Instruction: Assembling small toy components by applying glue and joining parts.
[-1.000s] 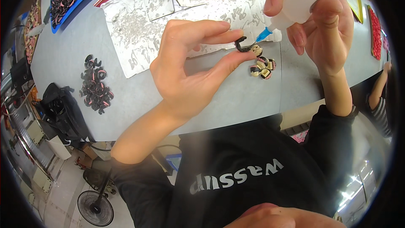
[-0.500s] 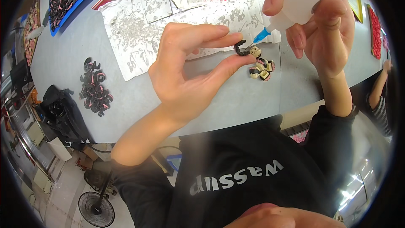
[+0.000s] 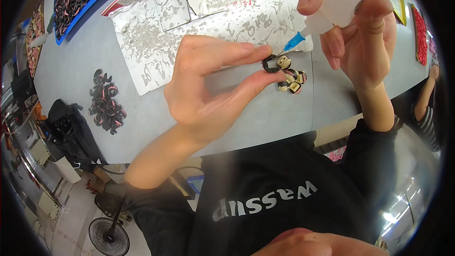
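The left hand (image 3: pixel 204 85) pinches a black curved piece (image 3: pixel 268 66) by its 2 ends, presumably keeping its hollow accessible, left of cream-and-black pieces (image 3: pixel 295 85). The right hand (image 3: pixel 367 50) grips a translucent bottle (image 3: pixel 343 7), tilted so its blue-hubbed needle (image 3: pixel 294 41) points toward the piece.

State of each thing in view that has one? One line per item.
Left hand: pinching the black curved piece
Black curved piece: held, open side facing right
Right hand: gripping the squeeze bottle
Squeeze bottle: tilted, blue tip down; contact with piece unclear
Black-and-pink pieces: loose pile
Cream-and-black pieces: clustered
Blue tray: loaded
White sheet: marked grey
Fan: running or not, unclear
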A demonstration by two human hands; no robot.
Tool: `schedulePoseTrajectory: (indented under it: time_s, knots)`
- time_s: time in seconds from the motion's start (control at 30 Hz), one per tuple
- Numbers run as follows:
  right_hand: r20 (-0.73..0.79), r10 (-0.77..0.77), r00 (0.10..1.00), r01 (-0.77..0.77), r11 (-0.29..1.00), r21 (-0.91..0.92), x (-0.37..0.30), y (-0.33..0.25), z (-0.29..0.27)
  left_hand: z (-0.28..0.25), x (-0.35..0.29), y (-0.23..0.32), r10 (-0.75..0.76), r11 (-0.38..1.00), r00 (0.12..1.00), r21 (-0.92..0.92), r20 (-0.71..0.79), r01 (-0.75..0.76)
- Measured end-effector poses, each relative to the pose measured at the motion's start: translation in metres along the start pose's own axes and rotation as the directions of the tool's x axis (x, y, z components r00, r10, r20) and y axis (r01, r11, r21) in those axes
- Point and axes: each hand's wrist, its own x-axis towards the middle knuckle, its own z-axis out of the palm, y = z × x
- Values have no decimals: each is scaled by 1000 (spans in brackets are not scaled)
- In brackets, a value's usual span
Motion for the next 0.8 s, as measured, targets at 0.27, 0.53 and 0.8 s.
schedulePoseTrajectory:
  time_s: [0.27,0.53,0.8]
  knots:
    - [70,-62,996,68,994,-87,2,-3,0,0,0,1,-13,1000,1000,22,-1,13]
    - [142,-107,984,130,977,-169,5,-6,-6,-1,0,1,-10,999,1000,50,14,9]
    - [98,-88,991,100,987,-125,3,-4,-4,0,-1,0,-6,1000,1000,30,-7,6]
